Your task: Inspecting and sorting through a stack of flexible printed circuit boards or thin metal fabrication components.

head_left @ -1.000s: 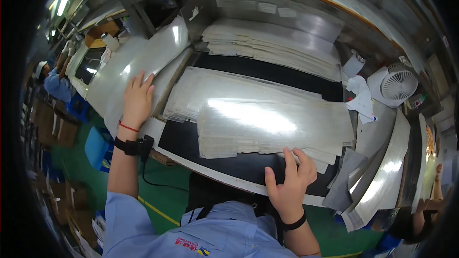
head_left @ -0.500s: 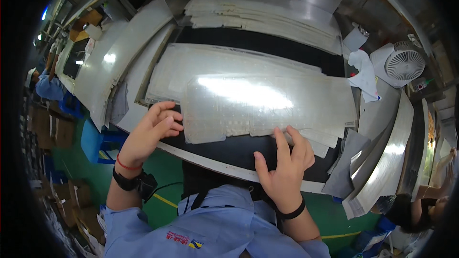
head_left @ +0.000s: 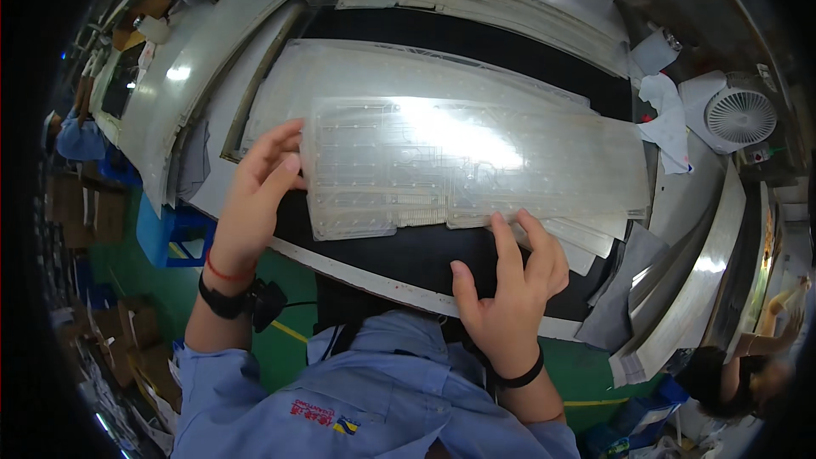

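Observation:
A translucent plastic sheet with fine circuit-like traces and a notched near edge [head_left: 365,149] lies uppermost on a stack of similar sheets [head_left: 327,68] on the black table mat [head_left: 391,268]. My left hand [head_left: 259,187] is at the sheet's left edge, its curved fingers apart and fingertips against or very close to that edge. By the near edge, right of the notched part, is my right hand [head_left: 518,297]. Its fingers are spread, with two fingertips touching the sheet's rim and the thumb over the mat. Glare hides part of the sheet's surface.
Another pile of sheets [head_left: 476,0] lies at the back. Long pale sheets [head_left: 204,59] are stacked on the left, and more [head_left: 688,289] on the right. A white fan [head_left: 739,115] and a white cloth [head_left: 667,123] stand at the right. A person [head_left: 731,382] is at the lower right.
The view has shifted slightly, and the top sheet appears higher and turned a little. My left hand has moved up along its left edge; my right hand stays at the near edge.

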The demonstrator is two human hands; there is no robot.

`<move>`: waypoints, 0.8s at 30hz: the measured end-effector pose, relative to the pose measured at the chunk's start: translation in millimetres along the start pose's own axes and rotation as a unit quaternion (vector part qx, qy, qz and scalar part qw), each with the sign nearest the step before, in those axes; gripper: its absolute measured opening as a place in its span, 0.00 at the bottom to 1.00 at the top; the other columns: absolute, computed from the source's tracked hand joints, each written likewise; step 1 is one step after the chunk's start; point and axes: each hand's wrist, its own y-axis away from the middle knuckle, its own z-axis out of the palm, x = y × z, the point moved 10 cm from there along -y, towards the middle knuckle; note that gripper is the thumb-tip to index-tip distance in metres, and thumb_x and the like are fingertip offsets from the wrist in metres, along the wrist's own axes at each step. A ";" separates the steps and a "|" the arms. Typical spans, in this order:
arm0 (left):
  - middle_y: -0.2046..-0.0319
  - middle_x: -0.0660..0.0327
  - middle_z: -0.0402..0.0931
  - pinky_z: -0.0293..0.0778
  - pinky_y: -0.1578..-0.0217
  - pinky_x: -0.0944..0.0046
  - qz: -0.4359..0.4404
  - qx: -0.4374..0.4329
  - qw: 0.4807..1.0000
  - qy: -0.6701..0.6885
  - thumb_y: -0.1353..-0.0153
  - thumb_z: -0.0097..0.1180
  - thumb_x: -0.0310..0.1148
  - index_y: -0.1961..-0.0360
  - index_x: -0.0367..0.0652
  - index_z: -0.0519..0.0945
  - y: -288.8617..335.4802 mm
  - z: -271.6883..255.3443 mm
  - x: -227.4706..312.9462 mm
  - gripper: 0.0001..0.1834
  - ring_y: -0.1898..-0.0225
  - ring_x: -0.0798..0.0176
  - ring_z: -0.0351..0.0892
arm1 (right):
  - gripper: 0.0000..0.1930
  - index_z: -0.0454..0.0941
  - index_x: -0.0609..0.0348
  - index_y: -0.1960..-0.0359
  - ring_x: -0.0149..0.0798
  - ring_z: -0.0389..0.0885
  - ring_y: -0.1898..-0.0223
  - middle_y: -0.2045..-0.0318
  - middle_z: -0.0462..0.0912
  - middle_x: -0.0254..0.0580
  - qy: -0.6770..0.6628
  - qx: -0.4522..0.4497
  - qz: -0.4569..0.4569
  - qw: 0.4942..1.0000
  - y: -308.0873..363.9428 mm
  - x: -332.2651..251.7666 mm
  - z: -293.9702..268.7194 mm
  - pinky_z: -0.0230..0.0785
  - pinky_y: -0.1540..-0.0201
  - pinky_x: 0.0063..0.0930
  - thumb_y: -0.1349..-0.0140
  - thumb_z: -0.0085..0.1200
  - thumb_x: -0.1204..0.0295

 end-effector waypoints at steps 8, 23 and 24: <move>0.40 0.54 0.67 0.67 0.43 0.62 -0.081 -0.053 0.968 0.231 0.33 0.48 0.30 0.34 0.38 0.60 19.8 9.6 -11.3 0.27 0.43 0.61 0.71 | 0.29 0.75 0.57 0.44 0.51 0.62 0.44 0.42 0.69 0.52 0.003 -0.023 -0.003 1.000 -2.4 -2.4 3.7 0.48 0.43 0.42 0.46 0.63 0.58; 0.34 0.52 0.61 0.60 0.36 0.59 0.002 -0.111 0.950 0.292 0.33 0.46 0.25 0.28 0.36 0.47 -7.9 35.7 -2.9 0.35 0.34 0.58 0.63 | 0.32 0.73 0.59 0.42 0.52 0.60 0.41 0.40 0.67 0.51 -0.001 -0.057 -0.003 0.998 -4.5 -2.5 11.2 0.47 0.39 0.43 0.50 0.66 0.62; 0.35 0.52 0.62 0.60 0.36 0.59 0.000 -0.102 0.953 0.286 0.33 0.45 0.24 0.28 0.36 0.47 -8.4 34.1 -5.4 0.35 0.35 0.58 0.64 | 0.32 0.73 0.59 0.42 0.52 0.60 0.41 0.40 0.67 0.51 -0.002 -0.058 -0.002 0.998 -4.9 -2.2 11.4 0.47 0.39 0.43 0.51 0.66 0.62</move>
